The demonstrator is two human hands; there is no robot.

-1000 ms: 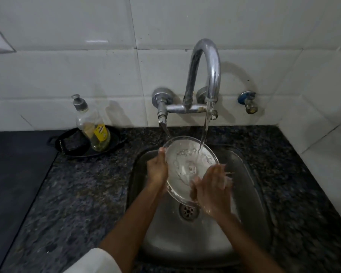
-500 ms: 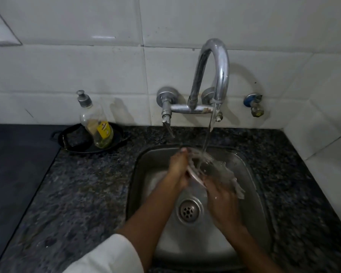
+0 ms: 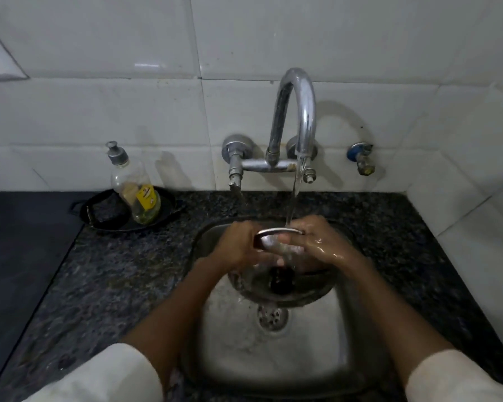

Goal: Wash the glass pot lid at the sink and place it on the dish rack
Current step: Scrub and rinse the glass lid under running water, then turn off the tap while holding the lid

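Item 1, glass pot lid (image 3: 285, 282): being held over the sink (image 3: 273, 352), tilted, its top side w/ the dark knob (image 3: 281, 281) facing the person; far rim catching light just under the water stream (image 3: 292, 204). Lid is sitting approx. at the centre of the basin, above the drain (image 3: 272, 316), which is showing at its 6 o'clock.

Item 2, left hand (image 3: 238, 246): wrapping around the lid's rim at 10 o'clock, fingers curled and clamping it.

Item 3, right hand (image 3: 321, 242): wet, glistening, gripping the rim at 2 o'clock, fingers folded over the far edge where the water is landing. Both forearms are reaching in from 6 o'clock, white sleeves (image 3: 99, 378) at the frame's bottom corners.

Item 4, tap (image 3: 295, 120): chrome, wall-mounted, arching at 12 o'clock of the sink, running; stream is falling onto the lid's far rim, btwn the two hands.

Item 5, soap bottle (image 3: 134, 188): clear, pump top, yellow label, standing in a black dish (image 3: 99, 213) at 10 o'clock of the sink, against the wall. A dark scrubber is lying beside it in the same dish.

Item 6, worktop (image 3: 114, 271): dark speckled stone, surrounding the basin. White tiles (image 3: 99, 111) behind; small blue-handled valve (image 3: 362, 158) at 1 o'clock of the sink.
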